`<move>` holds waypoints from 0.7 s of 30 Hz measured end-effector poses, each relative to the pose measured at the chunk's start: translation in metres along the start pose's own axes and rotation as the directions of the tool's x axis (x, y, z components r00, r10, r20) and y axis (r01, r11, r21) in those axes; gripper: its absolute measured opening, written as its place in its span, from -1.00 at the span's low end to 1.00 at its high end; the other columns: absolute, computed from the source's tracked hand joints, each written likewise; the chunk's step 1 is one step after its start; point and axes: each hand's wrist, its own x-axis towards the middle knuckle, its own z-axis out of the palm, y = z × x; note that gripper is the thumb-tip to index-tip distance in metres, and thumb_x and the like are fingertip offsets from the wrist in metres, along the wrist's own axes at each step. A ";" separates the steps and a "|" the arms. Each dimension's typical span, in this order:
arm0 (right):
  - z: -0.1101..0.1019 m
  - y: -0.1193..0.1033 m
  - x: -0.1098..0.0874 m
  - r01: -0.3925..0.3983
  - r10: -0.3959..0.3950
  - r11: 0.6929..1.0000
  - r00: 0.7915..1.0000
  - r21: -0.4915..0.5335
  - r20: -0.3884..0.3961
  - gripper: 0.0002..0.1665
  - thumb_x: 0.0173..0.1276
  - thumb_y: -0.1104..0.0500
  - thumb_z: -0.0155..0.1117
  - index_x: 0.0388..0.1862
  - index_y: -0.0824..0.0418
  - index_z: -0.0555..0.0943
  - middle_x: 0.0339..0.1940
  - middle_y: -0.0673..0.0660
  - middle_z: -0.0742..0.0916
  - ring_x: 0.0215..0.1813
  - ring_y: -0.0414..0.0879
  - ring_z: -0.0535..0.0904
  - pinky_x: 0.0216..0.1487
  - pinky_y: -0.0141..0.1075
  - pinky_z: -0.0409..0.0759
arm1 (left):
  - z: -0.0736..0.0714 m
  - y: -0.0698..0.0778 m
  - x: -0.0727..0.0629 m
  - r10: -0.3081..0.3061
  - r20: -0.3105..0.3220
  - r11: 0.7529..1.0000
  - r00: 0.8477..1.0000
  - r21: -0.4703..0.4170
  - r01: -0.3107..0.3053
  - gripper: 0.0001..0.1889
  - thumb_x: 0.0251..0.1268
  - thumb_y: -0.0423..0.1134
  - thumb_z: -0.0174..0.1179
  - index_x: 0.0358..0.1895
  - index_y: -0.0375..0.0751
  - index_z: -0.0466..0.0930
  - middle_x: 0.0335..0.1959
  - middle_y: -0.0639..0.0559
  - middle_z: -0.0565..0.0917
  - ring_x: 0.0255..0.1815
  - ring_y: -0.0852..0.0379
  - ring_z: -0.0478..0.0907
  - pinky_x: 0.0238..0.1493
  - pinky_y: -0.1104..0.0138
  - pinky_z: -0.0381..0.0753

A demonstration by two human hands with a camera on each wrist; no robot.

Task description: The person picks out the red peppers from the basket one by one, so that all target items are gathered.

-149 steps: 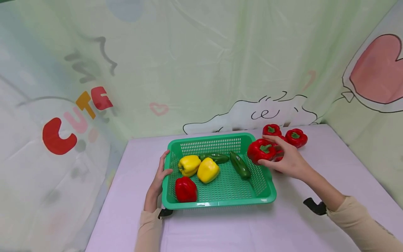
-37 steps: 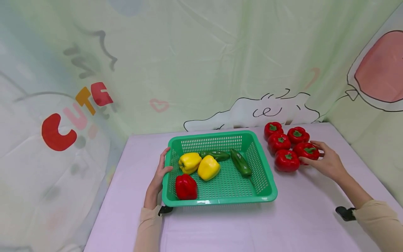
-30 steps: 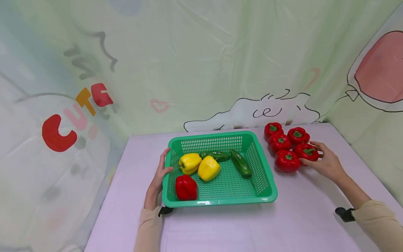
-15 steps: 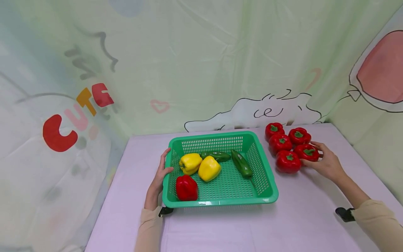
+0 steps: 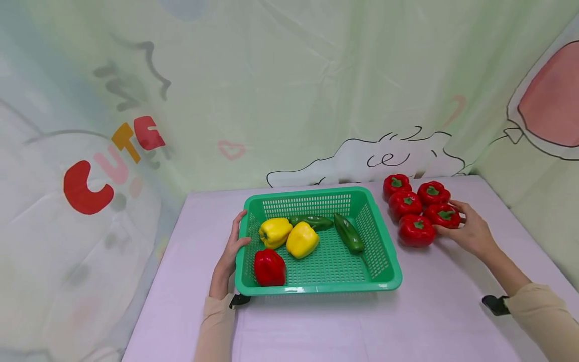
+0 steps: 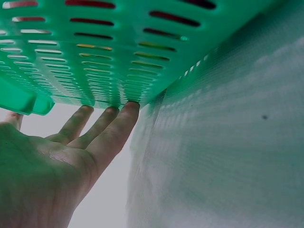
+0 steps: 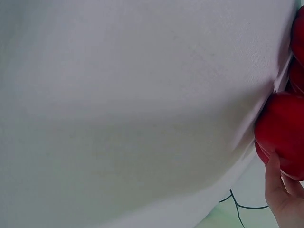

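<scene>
In the head view, a green plastic basket stands mid-table. My left hand holds its left rim, thumb over the edge; the left wrist view shows fingers against the slotted outer wall. Inside lie two yellow bell peppers, two long green peppers and a red bell pepper in the near left corner. To the right of the basket, my right hand grips a red bell pepper between thumb and fingers. That pepper sits in a cluster with several other red bell peppers.
A pale lilac cloth covers the table. Behind it hangs a light green curtain printed with letters and drawings, folding round both sides. A dark wrist strap part shows at my right sleeve.
Five seconds ago my right hand held a red bell pepper at the basket's right rim. Now that hand is farther right, on a pepper in the cluster. Left hand and basket contents look the same.
</scene>
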 end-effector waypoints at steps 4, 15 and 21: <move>-0.001 0.000 -0.001 -0.010 0.010 1.000 1.000 0.005 0.008 0.03 0.33 0.08 0.35 0.49 0.51 -0.02 0.35 0.65 0.21 0.20 0.57 0.18 0.03 0.38 0.43 | 0.000 0.000 0.001 -0.003 -0.002 1.000 1.000 0.011 0.003 -0.23 0.36 -0.35 -0.09 0.58 -0.02 -0.22 0.57 -0.21 -0.07 0.43 -0.27 0.10 0.28 0.01 0.39; -0.005 0.002 -0.002 0.024 -0.024 1.000 0.999 -0.001 0.043 0.04 0.30 0.12 0.35 0.47 0.56 -0.03 0.33 0.67 0.21 0.19 0.58 0.19 0.04 0.38 0.43 | -0.001 -0.001 0.002 0.004 0.002 1.000 1.000 0.019 -0.004 -0.24 0.38 -0.34 -0.08 0.58 0.00 -0.20 0.56 -0.19 -0.04 0.40 -0.26 0.13 0.20 0.20 0.48; -0.006 0.003 -0.005 0.024 -0.024 1.000 0.998 -0.001 0.060 0.04 0.29 0.15 0.37 0.47 0.56 -0.03 0.31 0.68 0.22 0.17 0.58 0.23 -0.01 0.31 0.50 | -0.001 -0.001 0.001 0.000 0.005 1.000 1.000 0.003 0.000 -0.22 0.36 -0.37 -0.08 0.58 0.00 -0.22 0.56 -0.21 -0.03 0.39 -0.25 0.14 0.19 0.23 0.49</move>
